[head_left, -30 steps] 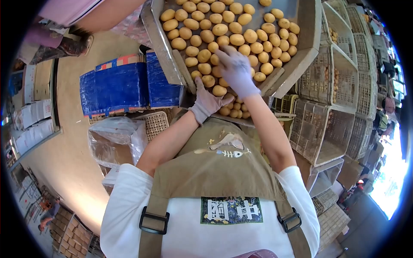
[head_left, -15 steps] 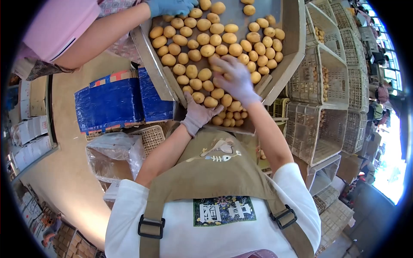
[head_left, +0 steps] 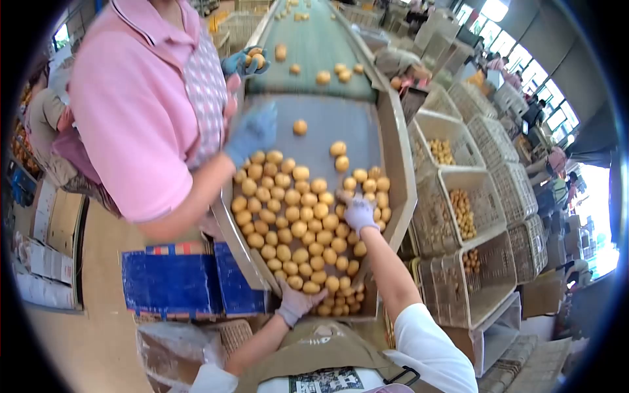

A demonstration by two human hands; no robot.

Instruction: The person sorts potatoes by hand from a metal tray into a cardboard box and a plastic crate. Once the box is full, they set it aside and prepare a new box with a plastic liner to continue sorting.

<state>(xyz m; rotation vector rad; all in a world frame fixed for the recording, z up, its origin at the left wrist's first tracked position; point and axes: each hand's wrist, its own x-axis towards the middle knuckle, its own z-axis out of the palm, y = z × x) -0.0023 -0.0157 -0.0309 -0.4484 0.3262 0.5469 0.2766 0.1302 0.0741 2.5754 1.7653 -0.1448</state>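
Round yellow potatoes (head_left: pixel 299 229) crowd the lower end of a grey sorting chute (head_left: pixel 314 121) with raised side walls. My left hand (head_left: pixel 298 302), in a pale glove, rests at the chute's narrow mouth with its fingers spread against the lowest potatoes. On the right side of the pile, my right hand (head_left: pixel 360 211) lies over several potatoes, gloved too, its fingers extended and dirty at the tips. Below the mouth, smaller-looking potatoes (head_left: pixel 337 306) sit in a receptacle in front of my apron.
A co-worker in a pink shirt (head_left: pixel 131 118) stands at left, one blue-gloved hand (head_left: pixel 254 131) over the chute, the other holding potatoes. Beyond runs a green conveyor belt (head_left: pixel 308 42). Stacked plastic crates (head_left: pixel 468 177) line the right; blue-wrapped boxes (head_left: pixel 170 283) stand at left.
My view has tilted up, bringing the belt and co-worker into sight. My right hand has moved to the pile's right side, while my left stays at the mouth.
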